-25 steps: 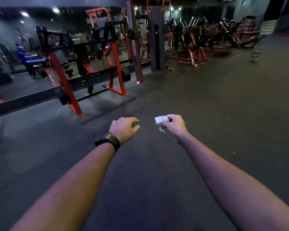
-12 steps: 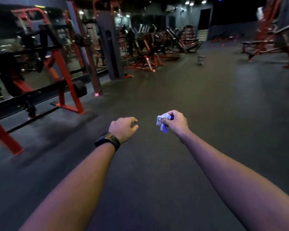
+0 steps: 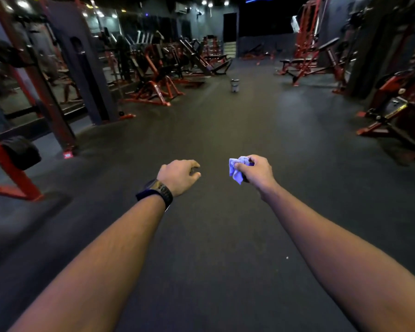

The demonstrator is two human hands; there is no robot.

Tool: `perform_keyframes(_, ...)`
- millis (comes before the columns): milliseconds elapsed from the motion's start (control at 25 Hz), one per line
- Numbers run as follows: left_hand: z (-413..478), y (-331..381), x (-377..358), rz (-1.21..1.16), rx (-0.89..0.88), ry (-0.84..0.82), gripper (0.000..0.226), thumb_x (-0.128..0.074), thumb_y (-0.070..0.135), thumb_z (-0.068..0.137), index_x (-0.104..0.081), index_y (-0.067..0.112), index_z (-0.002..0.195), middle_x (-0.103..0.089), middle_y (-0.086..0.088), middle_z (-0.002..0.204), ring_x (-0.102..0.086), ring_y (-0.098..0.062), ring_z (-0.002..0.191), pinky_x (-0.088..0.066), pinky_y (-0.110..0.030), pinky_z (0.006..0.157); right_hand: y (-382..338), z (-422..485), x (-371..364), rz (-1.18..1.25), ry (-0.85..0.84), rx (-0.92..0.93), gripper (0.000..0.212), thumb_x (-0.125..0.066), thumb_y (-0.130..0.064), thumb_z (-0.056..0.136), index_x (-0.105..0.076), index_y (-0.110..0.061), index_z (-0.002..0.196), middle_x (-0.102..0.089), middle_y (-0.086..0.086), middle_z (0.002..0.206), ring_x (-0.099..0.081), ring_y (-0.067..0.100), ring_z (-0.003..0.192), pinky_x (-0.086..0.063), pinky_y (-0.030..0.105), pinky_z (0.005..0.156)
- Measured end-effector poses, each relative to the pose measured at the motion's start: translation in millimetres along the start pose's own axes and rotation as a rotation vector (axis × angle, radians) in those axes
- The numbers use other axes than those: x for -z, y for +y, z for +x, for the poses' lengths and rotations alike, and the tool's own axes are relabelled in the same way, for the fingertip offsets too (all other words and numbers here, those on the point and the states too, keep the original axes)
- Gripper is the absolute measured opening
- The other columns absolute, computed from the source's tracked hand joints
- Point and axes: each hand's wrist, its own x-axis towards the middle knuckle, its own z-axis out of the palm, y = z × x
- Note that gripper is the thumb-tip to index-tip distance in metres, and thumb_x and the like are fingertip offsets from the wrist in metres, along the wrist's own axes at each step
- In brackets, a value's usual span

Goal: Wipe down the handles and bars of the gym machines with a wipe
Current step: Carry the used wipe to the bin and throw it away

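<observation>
Both my arms reach forward over a dark rubber floor. My right hand (image 3: 256,172) pinches a crumpled pale wipe (image 3: 236,168) between thumb and fingers. My left hand (image 3: 179,174), with a dark watch on its wrist, hangs with loosely curled fingers and holds nothing. Red and black gym machines (image 3: 153,77) line the left side, and more machines (image 3: 398,99) stand on the right. No machine is within reach of either hand.
A red rack frame (image 3: 7,164) with a black weight plate stands close at the left. A small bucket (image 3: 234,85) sits on the floor far ahead in the aisle. The dark floor (image 3: 225,130) runs between the two rows of machines.
The view has swung to the right: the red rack slid off to the left and the right row of machines came into sight. Both hands keep the same pose, the wipe still held.
</observation>
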Motion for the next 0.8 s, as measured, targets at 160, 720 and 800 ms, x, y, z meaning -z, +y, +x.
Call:
perform_keyframes(160,155.0,-22.4,-0.5,-0.034,-0.004,-0.012,0.036,-0.050,0.040,0.097,-0.057,0.029,0.130,-0.065,0.007,0.123,-0.058,-0.018,0.116,-0.045,-0.038,0.099,-5.7,141.9,-30.0,0.033,0.008,0.009,0.013,-0.070,-0.019,0.076,-0.067,-0.008,0.083,-0.068,0.002,0.075,-0.061,0.014,0.069,-0.057,0.039,0.073)
perform_keyframes(720,715.1,-103.7,-56.5,-0.055,-0.100,-0.053,0.035,-0.050,0.040,0.098,-0.057,0.028,0.130,-0.066,0.007,0.122,-0.059,-0.018,0.114,-0.047,-0.038,0.098,24.7,673.6,-135.9,-0.036,0.075,0.015,0.013,-0.074,-0.021,0.081,-0.067,-0.011,0.087,-0.065,-0.006,0.072,-0.061,0.010,0.068,-0.056,0.032,0.066)
perform_keyframes(800,796.9,-102.6,-64.7,-0.030,-0.126,-0.058,0.036,-0.049,0.040,0.098,-0.056,0.028,0.131,-0.065,0.006,0.123,-0.059,-0.018,0.114,-0.046,-0.039,0.098,36.7,755.4,-142.8,-0.046,0.080,0.021,0.010,-0.074,-0.023,0.080,-0.067,-0.016,0.083,-0.067,-0.004,0.075,-0.063,0.011,0.070,-0.057,0.034,0.067)
